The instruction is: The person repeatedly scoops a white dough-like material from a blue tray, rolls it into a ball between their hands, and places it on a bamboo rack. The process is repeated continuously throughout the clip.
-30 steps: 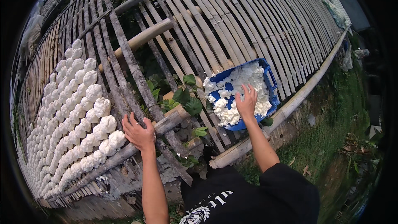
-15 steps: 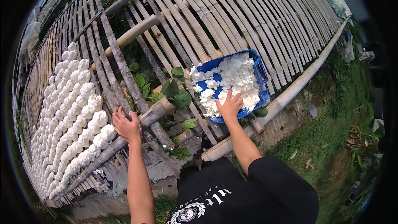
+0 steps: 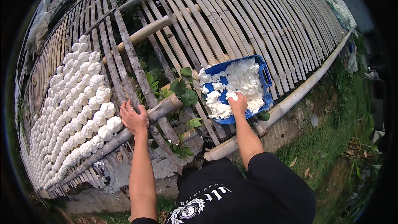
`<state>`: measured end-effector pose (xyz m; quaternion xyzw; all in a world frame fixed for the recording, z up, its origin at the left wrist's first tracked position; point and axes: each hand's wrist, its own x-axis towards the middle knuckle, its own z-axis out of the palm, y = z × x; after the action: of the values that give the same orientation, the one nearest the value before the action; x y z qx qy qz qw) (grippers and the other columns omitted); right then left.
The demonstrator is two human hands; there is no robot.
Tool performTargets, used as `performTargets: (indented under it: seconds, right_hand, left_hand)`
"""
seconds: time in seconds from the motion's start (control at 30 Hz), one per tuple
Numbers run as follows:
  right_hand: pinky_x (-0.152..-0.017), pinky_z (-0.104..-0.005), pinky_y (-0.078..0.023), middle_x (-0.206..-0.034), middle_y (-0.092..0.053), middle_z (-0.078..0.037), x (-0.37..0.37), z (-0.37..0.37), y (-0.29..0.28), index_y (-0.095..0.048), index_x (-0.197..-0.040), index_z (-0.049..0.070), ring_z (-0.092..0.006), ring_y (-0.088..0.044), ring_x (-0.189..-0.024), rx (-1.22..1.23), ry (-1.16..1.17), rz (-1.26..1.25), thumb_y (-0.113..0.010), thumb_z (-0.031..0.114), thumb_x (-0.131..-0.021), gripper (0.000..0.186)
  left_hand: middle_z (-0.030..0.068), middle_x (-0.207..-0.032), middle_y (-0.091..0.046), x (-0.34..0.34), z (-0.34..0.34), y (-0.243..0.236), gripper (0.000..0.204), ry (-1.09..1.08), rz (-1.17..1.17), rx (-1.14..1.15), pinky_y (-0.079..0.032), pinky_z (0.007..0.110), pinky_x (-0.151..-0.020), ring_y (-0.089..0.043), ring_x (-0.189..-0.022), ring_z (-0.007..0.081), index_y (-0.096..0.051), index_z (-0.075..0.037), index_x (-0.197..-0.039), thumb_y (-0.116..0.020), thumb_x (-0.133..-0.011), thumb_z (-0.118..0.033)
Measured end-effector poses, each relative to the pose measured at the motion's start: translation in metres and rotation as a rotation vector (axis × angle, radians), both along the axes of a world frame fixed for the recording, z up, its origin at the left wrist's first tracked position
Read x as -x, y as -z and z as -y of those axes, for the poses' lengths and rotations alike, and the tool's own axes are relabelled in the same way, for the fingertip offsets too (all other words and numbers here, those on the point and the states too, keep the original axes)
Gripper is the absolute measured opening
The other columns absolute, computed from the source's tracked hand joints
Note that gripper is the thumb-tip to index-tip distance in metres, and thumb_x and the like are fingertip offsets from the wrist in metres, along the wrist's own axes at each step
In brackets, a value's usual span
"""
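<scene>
A blue plastic tray (image 3: 227, 121) lies on the bamboo slats to the right, partly filled with a soft white crumbly mass (image 3: 248, 74). Inside it, my right hand (image 3: 239, 104) is closed round a white clump (image 3: 232, 96); its fingertips are partly hidden. On the left, my left hand (image 3: 134, 120) rests on the slats beside a thick bamboo pole, fingers apart and holding nothing. Just beyond its fingers are rows of rounded white lumps (image 3: 85, 103), packed closely together on the rack.
A broad bamboo slat rack (image 3: 257, 20) stretches away, with gaps between slats. A thick bamboo pole (image 3: 290, 101) edges its right side. Green leaves (image 3: 184, 91) poke up between my hands. Grass (image 3: 327, 137) lies below at the right.
My right hand has gone from spread fingers on the white mass to being closed round a clump. My left hand stays by the lumps. The whole view has shifted slightly.
</scene>
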<state>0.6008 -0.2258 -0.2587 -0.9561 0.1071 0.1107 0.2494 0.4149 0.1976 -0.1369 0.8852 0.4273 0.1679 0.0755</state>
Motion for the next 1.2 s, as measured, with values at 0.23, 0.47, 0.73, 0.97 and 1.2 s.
performTargets:
  seconds: [0.23,0.47,0.73,0.97,1.2]
  right_hand:
    - [-0.111,-0.066,-0.045,-0.158,-0.042,-0.026,0.004,-0.019,-0.031,-0.058,-0.156,0.032,-0.0502,-0.045,-0.142,0.225,-0.05,-0.139,-0.077,0.055,-0.088,0.074]
    - [-0.095,-0.0649,-0.055,-0.147,-0.046,-0.021,0.003,-0.012,-0.018,-0.054,-0.157,0.034,-0.0492,-0.052,-0.131,0.43,-0.32,-0.055,-0.071,0.038,-0.099,0.061]
    - [-0.096,-0.0712,-0.055,-0.15,-0.043,-0.027,0.03,-0.004,-0.028,-0.035,-0.168,0.023,-0.0617,-0.052,-0.127,0.608,-0.457,-0.059,-0.071,0.035,-0.098,0.079]
    - [-0.107,-0.0561,-0.054,-0.152,-0.054,-0.027,-0.025,0.033,-0.002,-0.062,-0.148,0.013,-0.0501,-0.057,-0.135,0.139,-0.354,-0.172,-0.082,0.024,-0.09,0.062]
    - [-0.085,-0.0398,-0.059,-0.123,-0.075,-0.006,-0.049,0.053,-0.058,-0.063,-0.148,0.012,-0.0207,-0.072,-0.106,-0.599,-0.064,-0.365,-0.08,0.018,-0.096,0.055]
  left_hand:
    - [0.013,-0.153,-0.058,0.001,0.003,-0.001,0.055,0.004,-0.015,0.007,-0.04,0.054,-0.118,-0.052,-0.144,0.036,-0.065,-0.01,-0.143,-0.064,-0.095,-0.038]
    - [0.0116,-0.154,-0.058,0.001,0.003,-0.004,0.056,0.005,-0.018,-0.012,-0.039,0.053,-0.12,-0.051,-0.145,0.0353,-0.064,-0.011,-0.145,-0.063,-0.096,-0.039]
    - [0.0132,-0.149,-0.061,-0.001,0.007,-0.01,0.054,0.012,0.004,0.016,-0.04,0.053,-0.119,-0.053,-0.141,0.0366,-0.064,-0.009,-0.142,-0.063,-0.095,-0.037]
    - [0.0128,-0.152,-0.059,-0.001,0.005,-0.006,0.061,0.008,0.011,0.039,-0.038,0.053,-0.12,-0.05,-0.146,0.0355,-0.063,-0.008,-0.144,-0.066,-0.092,-0.041]
    - [0.0151,-0.155,-0.055,0.002,0.008,-0.009,0.068,0.068,0.156,0.06,-0.031,0.054,-0.125,-0.043,-0.152,0.0355,-0.057,-0.008,-0.15,-0.071,-0.092,-0.041]
